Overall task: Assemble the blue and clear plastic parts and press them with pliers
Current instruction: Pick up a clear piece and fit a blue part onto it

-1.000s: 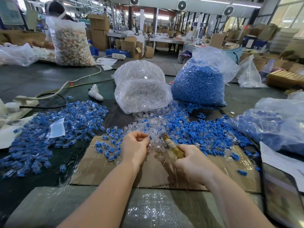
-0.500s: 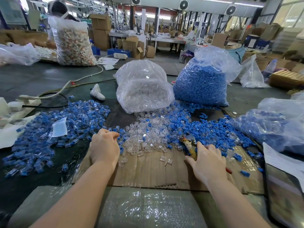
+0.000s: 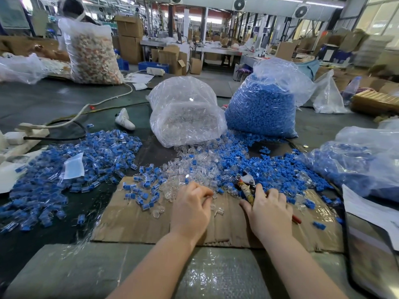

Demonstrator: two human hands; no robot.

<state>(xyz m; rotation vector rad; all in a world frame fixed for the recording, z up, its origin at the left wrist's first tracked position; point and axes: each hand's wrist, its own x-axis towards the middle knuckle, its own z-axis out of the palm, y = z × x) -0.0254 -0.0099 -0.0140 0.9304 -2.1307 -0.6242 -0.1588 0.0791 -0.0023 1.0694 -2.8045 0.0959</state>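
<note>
While the two big bags stand at the back of the bench (image 3: 54, 100), the bag of blue parts (image 3: 262, 108) to the right and the bag of clear parts (image 3: 185, 117) just left of it, both spill forward into one mixed heap. Left of that lies the pile of finished pieces (image 3: 71, 169), blue caps already seated in clear shells. Nearer the person sits the cardboard sheet (image 3: 133, 219), loose blue parts (image 3: 276, 169) and clear parts (image 3: 194, 167) straying over its far edge.

Down to the hands now. The left hand (image 3: 191, 209) is at the edge of the clear scatter, fingers curled down and apparently pinching a small clear part at the fingertips, though that is hard to make out. The right hand (image 3: 271, 210) rests on the pliers (image 3: 247, 186), fingers bent over the taped handle, jaws pointing away into the blue heap.

This looks like the picking step: a fresh clear shell on the left, a blue cap not yet chosen. Next move calls for a blue piece from just ahead of the pliers, mated square to the shell, then the jaws brought round for the squeeze.
</note>
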